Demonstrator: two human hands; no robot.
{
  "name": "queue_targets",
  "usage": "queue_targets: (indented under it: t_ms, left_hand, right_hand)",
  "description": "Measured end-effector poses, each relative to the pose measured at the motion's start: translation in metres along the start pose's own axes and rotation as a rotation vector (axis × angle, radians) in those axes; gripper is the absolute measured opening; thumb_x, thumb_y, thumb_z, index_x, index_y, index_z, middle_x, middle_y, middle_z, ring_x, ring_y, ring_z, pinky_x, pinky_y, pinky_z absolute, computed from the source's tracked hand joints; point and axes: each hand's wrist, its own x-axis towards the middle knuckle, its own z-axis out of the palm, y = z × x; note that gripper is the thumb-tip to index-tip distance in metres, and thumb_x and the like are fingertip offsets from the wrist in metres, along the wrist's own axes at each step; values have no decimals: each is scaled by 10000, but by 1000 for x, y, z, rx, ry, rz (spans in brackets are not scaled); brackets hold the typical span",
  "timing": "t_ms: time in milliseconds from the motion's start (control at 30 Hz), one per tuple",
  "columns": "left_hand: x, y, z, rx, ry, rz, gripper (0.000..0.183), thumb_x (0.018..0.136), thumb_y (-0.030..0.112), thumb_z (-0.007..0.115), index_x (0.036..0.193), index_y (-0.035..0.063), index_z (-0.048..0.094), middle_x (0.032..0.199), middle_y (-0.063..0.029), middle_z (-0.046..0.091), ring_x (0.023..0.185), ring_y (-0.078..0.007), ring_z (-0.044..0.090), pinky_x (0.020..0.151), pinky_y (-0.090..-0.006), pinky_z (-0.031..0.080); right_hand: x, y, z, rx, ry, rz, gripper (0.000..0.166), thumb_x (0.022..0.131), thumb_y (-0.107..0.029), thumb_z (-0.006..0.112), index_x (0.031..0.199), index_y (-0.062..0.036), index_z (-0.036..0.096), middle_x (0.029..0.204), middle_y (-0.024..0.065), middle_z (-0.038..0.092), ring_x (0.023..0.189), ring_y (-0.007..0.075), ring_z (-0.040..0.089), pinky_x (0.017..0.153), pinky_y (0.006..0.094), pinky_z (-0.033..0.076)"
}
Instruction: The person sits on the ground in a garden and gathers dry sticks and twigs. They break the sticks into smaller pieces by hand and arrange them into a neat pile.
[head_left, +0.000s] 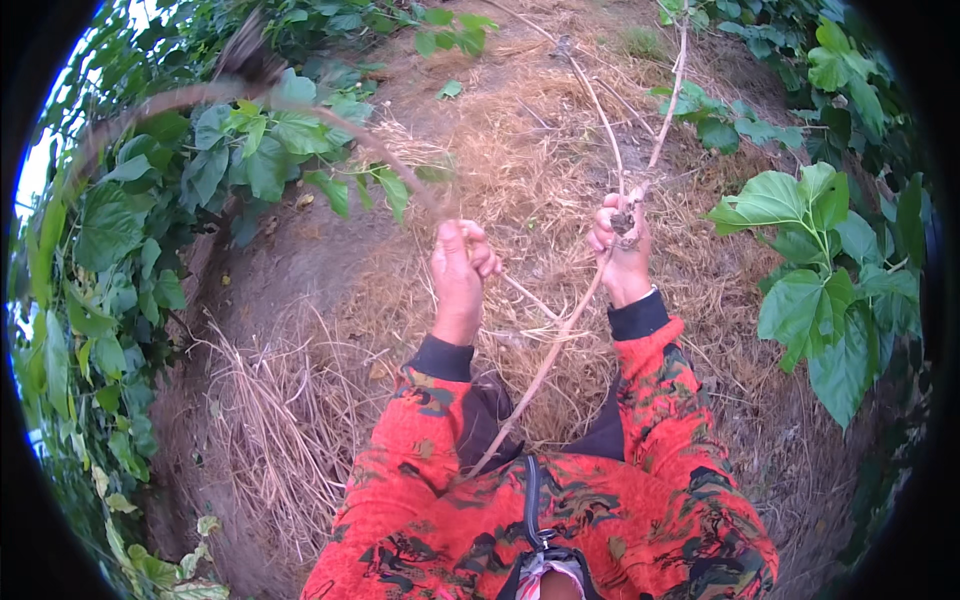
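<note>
My left hand (459, 276) is closed around a bare, curved branch (379, 148). That branch arcs up and to the left, blurred by motion, and a thin end shows below the fist. In my right hand (628, 270) is a forked bare branch (546, 364), gripped by its knotty joint (627, 221). Two long prongs run from the joint to the top of the view, and a straight shaft slants down to my lap. The fists are apart, both above the ground in front of me.
Dry straw (525, 172) covers the soil between leafy green plants (262, 150) on the left and broad-leaved shoots (814, 255) on the right. A heap of thin dry stalks (281, 427) lies by my left sleeve. A dark blurred object (251, 56) shows at upper left.
</note>
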Motion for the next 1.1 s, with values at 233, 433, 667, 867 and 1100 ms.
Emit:
queue_targets:
  t_ms: [233, 433, 667, 867, 1100]
  left_hand:
    - [-5, 1, 62, 924, -64, 195, 283, 974, 355, 448, 983, 83, 527, 711, -78, 576, 562, -225, 569, 530, -339, 467]
    - [-15, -30, 93, 1161, -110, 454, 257, 944, 331, 485, 1010, 92, 550, 801, -144, 629, 709, -324, 634, 612, -417, 486]
    - [22, -68, 32, 724, -15, 80, 325, 978, 363, 422, 1030, 59, 524, 786, -77, 634, 673, -226, 619, 582, -360, 471]
    - [-3, -112, 12, 290, 127, -464, 303, 985, 337, 422, 992, 62, 548, 718, -3, 550, 588, -118, 526, 537, -285, 467]
    - [10, -83, -25, -20, 274, -380, 239, 986, 288, 389, 888, 88, 478, 602, 14, 445, 475, -105, 433, 439, -266, 414]
  right_hand:
    - [-8, 27, 3, -206, 86, 106, 305, 938, -387, 514, 846, -97, 525, 588, -14, 487, 440, 69, 449, 371, 206, 325]
    - [-7, 58, -12, -262, 43, -75, 301, 984, -354, 445, 862, -91, 528, 629, -48, 488, 509, 57, 442, 442, 228, 369]
    - [-16, 19, 31, -233, 1, 91, 413, 983, -405, 408, 1033, -19, 545, 877, 65, 611, 782, 118, 578, 708, 258, 474]
    - [-29, 18, 45, -198, -172, 238, 481, 975, -351, 440, 1278, 22, 446, 1170, 154, 571, 1032, 217, 577, 881, 340, 497]
    - [-22, 7, 30, -95, -164, 541, 605, 963, -462, 407, 1314, 27, 338, 1119, 235, 583, 961, 252, 622, 814, 363, 525]
